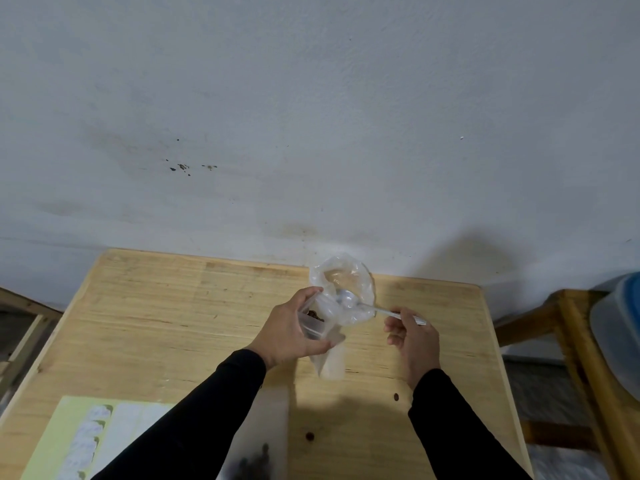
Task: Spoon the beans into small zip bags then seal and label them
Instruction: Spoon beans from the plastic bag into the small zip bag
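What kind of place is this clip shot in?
Probably a plain room at home or a small workroom, not a kitchen counter: a bare wooden table pushed against a stained white wall, a wooden stand beside it, and a label sheet laid out for bagging.

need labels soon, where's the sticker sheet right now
In the head view the sticker sheet lies flat on the wooden table's near-left corner, just left of the person's left sleeve.
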{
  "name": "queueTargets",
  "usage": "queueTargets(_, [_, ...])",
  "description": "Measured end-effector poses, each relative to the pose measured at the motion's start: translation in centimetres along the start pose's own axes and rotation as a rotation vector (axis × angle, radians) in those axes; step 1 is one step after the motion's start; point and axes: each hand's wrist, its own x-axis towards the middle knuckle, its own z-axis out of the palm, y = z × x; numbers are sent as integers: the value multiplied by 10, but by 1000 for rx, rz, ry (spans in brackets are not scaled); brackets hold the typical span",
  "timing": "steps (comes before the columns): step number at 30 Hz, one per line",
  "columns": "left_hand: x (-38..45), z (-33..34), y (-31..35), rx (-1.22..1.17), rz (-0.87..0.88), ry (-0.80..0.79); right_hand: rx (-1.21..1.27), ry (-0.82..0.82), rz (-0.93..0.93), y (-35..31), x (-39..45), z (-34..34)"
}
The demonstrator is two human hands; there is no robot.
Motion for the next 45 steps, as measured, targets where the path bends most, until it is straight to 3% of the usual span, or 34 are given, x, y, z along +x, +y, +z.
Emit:
queueTargets(18, [-4,1,3,44,-41,-15,33,65,-95,-24,-15,-2])
queueTargets(35, [-7,0,0,30,-30,-2,-209,-227,-403,-38,-42,-1])
queueTargets(41, [-11,-1,-5,-19,-12,38,43,-41,-252,-32,-41,-13])
queueTargets(45, [-16,-3,-6,-31,1,77,13,148,-157,-11,-41,-23])
